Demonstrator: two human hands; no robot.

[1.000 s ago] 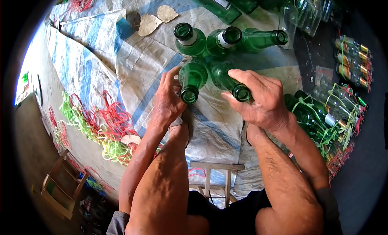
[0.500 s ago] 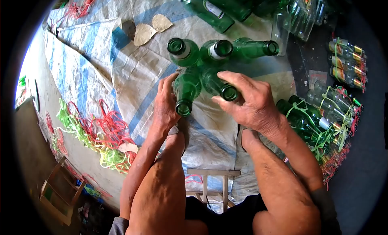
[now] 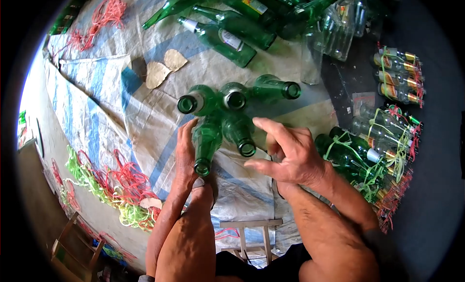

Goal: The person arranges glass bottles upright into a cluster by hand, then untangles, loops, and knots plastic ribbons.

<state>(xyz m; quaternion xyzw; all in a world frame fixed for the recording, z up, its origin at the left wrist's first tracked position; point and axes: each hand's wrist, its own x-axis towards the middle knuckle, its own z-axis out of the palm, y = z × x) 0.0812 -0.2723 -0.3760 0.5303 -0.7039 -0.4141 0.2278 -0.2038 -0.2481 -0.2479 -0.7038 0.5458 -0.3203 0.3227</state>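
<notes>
Five green glass bottles [image 3: 225, 118] clustered on a blue-and-white striped plastic sheet [image 3: 247, 190], right hand [image 3: 293, 155] spread wide beside the front-right bottle [image 3: 238, 130], left hand [image 3: 184, 153] alongside the front-left bottle [image 3: 208, 138], its grip unclear

Single head-worn camera, wide and dark-cornered, looks forward and steeply down over the legs [image 3: 186, 241], green bottles [image 3: 208, 139] close below.

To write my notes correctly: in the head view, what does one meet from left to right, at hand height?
Tangled red and light-green plastic cord, left hand, left front green glass bottle, right front green glass bottle, right hand, string-tied green and clear glass bottles.
</notes>
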